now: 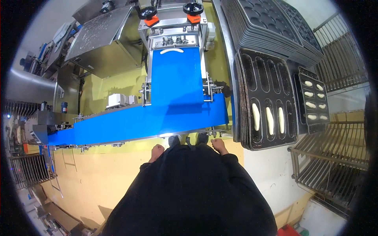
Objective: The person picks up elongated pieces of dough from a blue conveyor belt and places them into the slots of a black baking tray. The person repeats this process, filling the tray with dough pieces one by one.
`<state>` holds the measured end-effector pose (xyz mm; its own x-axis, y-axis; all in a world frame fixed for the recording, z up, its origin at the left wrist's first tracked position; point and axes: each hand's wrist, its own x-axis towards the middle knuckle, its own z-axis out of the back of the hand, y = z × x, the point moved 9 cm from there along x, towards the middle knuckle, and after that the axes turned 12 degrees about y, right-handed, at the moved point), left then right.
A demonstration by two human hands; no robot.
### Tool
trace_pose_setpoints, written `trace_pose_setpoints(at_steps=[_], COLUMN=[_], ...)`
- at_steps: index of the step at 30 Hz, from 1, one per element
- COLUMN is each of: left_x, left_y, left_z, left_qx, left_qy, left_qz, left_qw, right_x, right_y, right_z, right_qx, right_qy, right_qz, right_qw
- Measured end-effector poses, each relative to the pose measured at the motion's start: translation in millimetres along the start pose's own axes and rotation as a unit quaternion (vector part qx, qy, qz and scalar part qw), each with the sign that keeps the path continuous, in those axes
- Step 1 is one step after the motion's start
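My left hand [157, 151] is curled into a loose fist just on the near side of a blue conveyor belt [130, 126], touching nothing. My right hand [217, 146] is closed in the same way, further right, also apart from the belt. No object shows in either one. A second blue belt [176, 76] comes from a metal machine and meets the cross belt. One pale curved dough strip [172, 51] lies at its far end. On the right, a dark baking tray [271, 98] with long oval moulds holds three dough strips [270, 120] in its near row.
A smaller tray [315, 118] with several short dough pieces sits beyond the large one. Tall stacked mould trays [271, 19] stand at the back right. Metal racks [334, 157] stand at the right. A steel table [100, 35] is at the back left.
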<state>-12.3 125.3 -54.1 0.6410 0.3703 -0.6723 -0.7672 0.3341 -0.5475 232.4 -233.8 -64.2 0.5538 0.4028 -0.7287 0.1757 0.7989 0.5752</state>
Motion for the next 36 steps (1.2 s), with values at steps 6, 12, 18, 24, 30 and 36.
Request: trace_pose_setpoints(at_steps=[6,12,18,24,30,36], left_x=[-6.7,-12.6,-25.7,-54.4,-81.5,-111.9], left_y=[-7.6,7.6,21.7,38.3,54.9,58.7], left_z=[4.8,9.0,10.0,5.3,-19.4,-17.8], left_qx=[0.013,0.007,-0.011,-0.050,-0.145,-0.107], left_qy=[-0.011,-0.014,-0.023,-0.067,-0.043,-0.055], left_qz=[0.021,0.037,0.055,0.118,0.135,0.186], left_qw=[1.000,0.999,0.998,0.989,0.979,0.975], right_x=[6.8,21.3,18.0,29.7,94.1,170.1], right_y=[-9.0,4.6,104.4,286.5,454.4,485.4], right_z=[-4.1,-17.3,-18.4,22.6,79.3,47.1], right_qx=[0.023,0.007,-0.020,-0.027,-0.192,-0.333], right_qy=[0.013,0.048,0.065,-0.058,-0.301,-0.137], right_qz=[-0.024,-0.008,0.177,0.368,0.372,0.357], right_qw=[0.999,0.999,0.982,0.928,0.857,0.862])
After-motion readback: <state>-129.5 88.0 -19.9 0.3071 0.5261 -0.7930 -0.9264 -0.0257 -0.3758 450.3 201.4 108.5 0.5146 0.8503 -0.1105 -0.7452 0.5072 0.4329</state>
